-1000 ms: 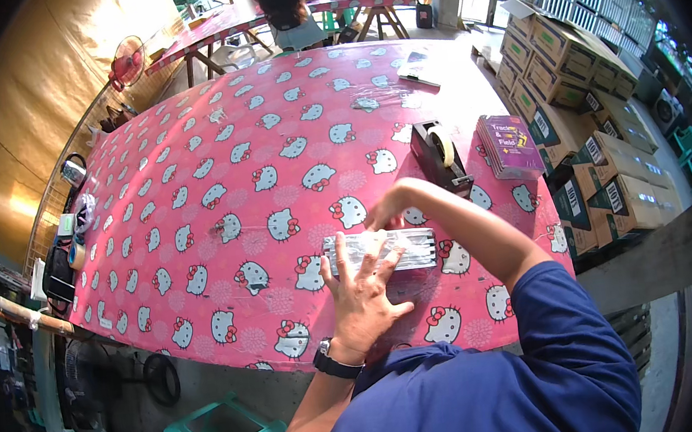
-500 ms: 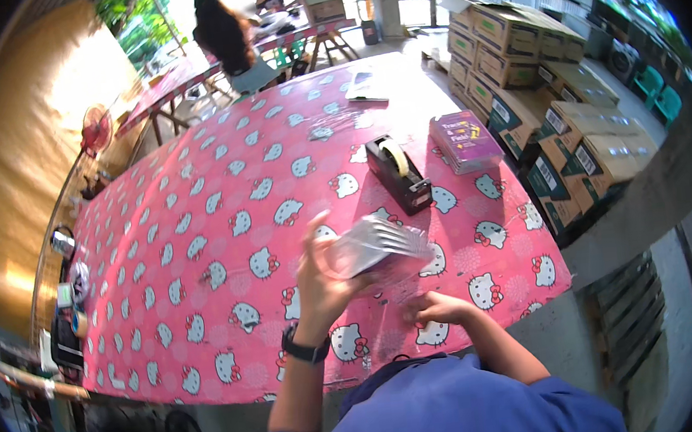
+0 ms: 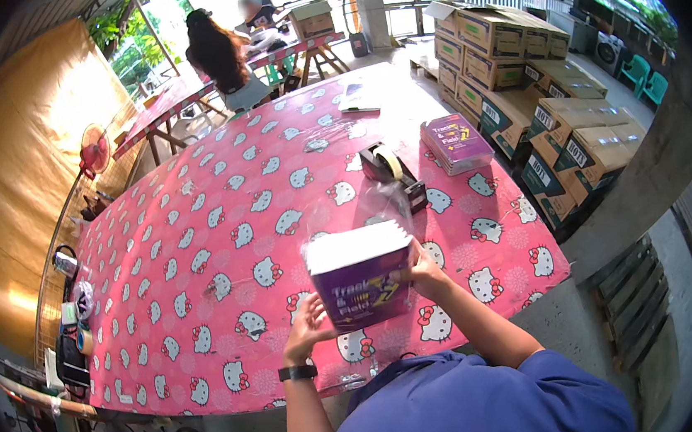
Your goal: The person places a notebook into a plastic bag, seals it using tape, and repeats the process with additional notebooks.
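A stack of purple-covered books (image 3: 363,291) stands tilted up between my hands, its front cover toward me and white page edges on top. Clear plastic wrap (image 3: 362,208) sticks out loosely beyond its far side. My left hand (image 3: 309,329) touches the lower left corner, thumb and fingers around it. At the right side, my right hand (image 3: 426,271) grips the stack, with some fingers hidden behind it. Just beyond is a black tape dispenser (image 3: 410,191) with a roll of tape. Farther right lies a second purple book stack (image 3: 457,145).
The table (image 3: 230,310) has a pink cartoon-cat cover. A flat white item (image 3: 359,96) lies at its far side. Cardboard boxes (image 3: 504,42) are piled on the right, near a wooden pallet (image 3: 643,316). A red fan (image 3: 95,150) stands left; two people sit at another table beyond.
The book stack has turned so its purple cover faces me. My right hand has come up from the table to its right side; my left has shifted down to its lower left corner.
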The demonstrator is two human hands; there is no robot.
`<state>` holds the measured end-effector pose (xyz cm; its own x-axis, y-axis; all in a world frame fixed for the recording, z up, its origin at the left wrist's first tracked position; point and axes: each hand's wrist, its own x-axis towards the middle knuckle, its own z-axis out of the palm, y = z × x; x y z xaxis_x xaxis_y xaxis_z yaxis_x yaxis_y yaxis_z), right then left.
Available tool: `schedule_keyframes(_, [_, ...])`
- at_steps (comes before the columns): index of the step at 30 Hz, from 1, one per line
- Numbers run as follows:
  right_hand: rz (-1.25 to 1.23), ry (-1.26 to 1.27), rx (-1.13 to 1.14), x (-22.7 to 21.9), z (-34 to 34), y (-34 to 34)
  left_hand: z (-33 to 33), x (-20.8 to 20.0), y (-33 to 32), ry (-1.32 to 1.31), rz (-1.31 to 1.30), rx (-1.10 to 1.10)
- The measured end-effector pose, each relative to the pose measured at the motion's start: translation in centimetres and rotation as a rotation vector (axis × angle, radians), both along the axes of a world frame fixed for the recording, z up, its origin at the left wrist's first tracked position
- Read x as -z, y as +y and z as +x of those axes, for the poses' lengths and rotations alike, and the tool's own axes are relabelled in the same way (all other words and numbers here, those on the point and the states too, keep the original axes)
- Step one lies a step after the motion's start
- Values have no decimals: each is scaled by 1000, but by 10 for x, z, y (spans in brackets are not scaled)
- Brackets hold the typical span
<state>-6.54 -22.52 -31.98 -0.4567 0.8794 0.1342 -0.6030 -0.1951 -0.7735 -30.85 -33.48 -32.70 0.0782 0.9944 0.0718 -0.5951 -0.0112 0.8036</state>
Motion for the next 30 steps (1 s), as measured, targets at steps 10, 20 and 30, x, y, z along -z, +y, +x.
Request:
schedule_keyframes(10, [686,-448,-52,-94,28,13,26,-64,22,520,206,-108])
schedule_keyframes(20, [1100,-1561,-126,-198,1,29,0,-173,67,1291,61,6])
schedule_keyframes(30, [1126,-1699,7,-202,11,37,13,-180,72,1729,254,-118])
